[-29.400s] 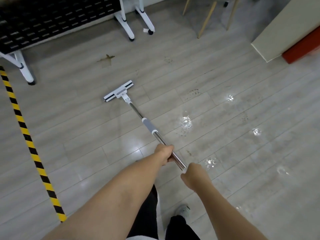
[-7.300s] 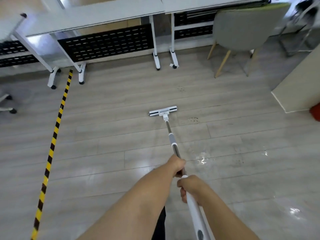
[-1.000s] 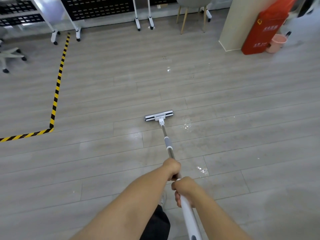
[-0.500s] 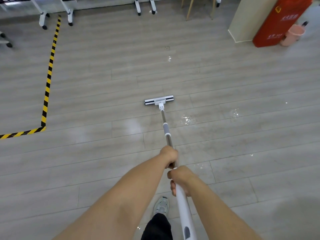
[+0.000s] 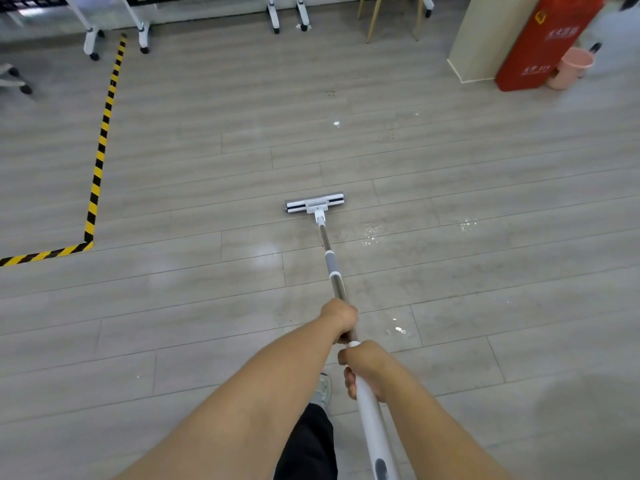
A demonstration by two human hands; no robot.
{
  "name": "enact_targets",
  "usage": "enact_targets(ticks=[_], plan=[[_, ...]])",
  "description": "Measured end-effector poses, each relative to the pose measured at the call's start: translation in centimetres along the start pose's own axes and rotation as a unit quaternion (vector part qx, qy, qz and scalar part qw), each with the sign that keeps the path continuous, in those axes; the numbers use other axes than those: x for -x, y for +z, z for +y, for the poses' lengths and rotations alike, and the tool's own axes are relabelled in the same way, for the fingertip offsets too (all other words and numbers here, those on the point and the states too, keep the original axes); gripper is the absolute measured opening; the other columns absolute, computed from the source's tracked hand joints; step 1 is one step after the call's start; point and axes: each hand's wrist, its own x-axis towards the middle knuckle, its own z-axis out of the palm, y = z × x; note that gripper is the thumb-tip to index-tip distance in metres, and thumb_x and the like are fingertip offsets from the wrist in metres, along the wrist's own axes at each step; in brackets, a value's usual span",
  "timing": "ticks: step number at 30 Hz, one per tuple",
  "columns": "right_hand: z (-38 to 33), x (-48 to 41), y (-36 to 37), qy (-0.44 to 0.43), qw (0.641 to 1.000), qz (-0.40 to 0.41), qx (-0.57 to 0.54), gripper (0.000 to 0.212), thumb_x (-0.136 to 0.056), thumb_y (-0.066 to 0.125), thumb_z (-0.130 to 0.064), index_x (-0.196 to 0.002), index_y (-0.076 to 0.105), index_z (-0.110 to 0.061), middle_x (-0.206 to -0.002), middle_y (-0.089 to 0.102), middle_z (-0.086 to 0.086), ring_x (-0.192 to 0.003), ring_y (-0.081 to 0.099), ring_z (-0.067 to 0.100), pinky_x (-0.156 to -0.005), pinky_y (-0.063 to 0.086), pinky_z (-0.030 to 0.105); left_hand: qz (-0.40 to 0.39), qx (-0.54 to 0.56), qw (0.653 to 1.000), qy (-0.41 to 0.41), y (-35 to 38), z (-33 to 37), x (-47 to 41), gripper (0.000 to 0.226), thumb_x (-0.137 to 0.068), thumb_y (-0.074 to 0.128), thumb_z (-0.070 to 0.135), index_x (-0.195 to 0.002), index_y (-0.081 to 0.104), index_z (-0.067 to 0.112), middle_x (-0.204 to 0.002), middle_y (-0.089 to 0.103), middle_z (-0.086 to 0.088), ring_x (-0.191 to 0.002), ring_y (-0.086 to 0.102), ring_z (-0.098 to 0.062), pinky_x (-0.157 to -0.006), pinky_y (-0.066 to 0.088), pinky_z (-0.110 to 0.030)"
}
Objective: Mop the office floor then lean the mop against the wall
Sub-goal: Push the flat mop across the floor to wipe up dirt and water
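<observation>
Grey floor (image 5: 173,306) is being mopped: mop (image 5: 314,203) has been pushed further out at 12 o'clock, left hand (image 5: 341,317) and right hand (image 5: 363,362) closed around its handle; streaks at 1 o'clock remain, wall-leaning pending.

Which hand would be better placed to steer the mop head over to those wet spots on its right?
Probably the left hand: it grips the metal shaft lower down, nearer the mop head. The right hand holds the white handle behind it, likely acting as pivot.
</observation>
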Motion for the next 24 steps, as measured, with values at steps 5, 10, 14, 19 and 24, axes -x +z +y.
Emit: enact_targets(ticks=[5,10,14,19,24], plan=[[10.7,5.1,-2.1,-0.003,1.0,-0.005,0.003,0.018,-0.091,0.05,0.0,-0.107,0.056,-0.003,-0.054,0.049,0.007,-0.043,0.045,0.018,-0.048,0.043,0.027,-0.004,0.017,1.0,-0.007,7.2,-7.0,6.8,0.028,-0.096,0.049,0.019,-0.118,0.056,0.004,-0.108,0.068,-0.016,-0.088,0.069,-0.031,-0.051,0.051,-0.03],[24.5,10.1,-4.5,0.003,1.0,0.0,0.018,0.027,-0.089,0.049,0.001,-0.113,0.056,-0.007,-0.051,0.049,0.006,-0.04,0.044,0.017,-0.046,0.044,0.025,-0.01,0.02,1.0,-0.009,16.1,-16.2,14.9,0.035,-0.089,0.046,0.016,-0.119,0.056,0.003,-0.111,0.068,-0.018,-0.089,0.069,-0.032,-0.051,0.052,-0.031],[33.5,14.5,-6.1,0.029,0.999,-0.013,0.025,0.019,-0.088,0.049,0.0,-0.104,0.058,-0.005,-0.051,0.047,0.005,-0.039,0.042,0.016,-0.044,0.041,0.022,-0.036,0.027,0.999,-0.002,21.3,-21.8,23.2,0.021,-0.094,0.041,0.008,-0.11,0.054,0.003,-0.107,0.066,-0.019,-0.078,0.064,-0.029,-0.053,0.051,-0.03],[38.0,19.4,-6.2,0.033,0.999,-0.026,0.035,0.013,-0.09,0.047,0.002,-0.097,0.058,0.0,-0.051,0.045,0.005,-0.038,0.04,0.015,-0.042,0.04,0.022,-0.035,0.033,0.999,-0.005,23.9,-25.1,28.0,0.015,-0.096,0.042,0.01,-0.107,0.051,0.004,-0.107,0.065,-0.018,-0.083,0.064,-0.029,-0.05,0.049,-0.029],[38.3,19.5,-4.6,0.029,0.999,-0.009,0.041,0.018,-0.09,0.048,0.002,-0.106,0.058,-0.001,-0.053,0.048,0.006,-0.039,0.043,0.015,-0.045,0.044,0.025,-0.022,0.021,1.0,-0.004,22.9,-26.2,28.1,0.023,-0.096,0.046,0.017,-0.115,0.052,0.004,-0.109,0.063,-0.016,-0.085,0.064,-0.029,-0.044,0.046,-0.028]])
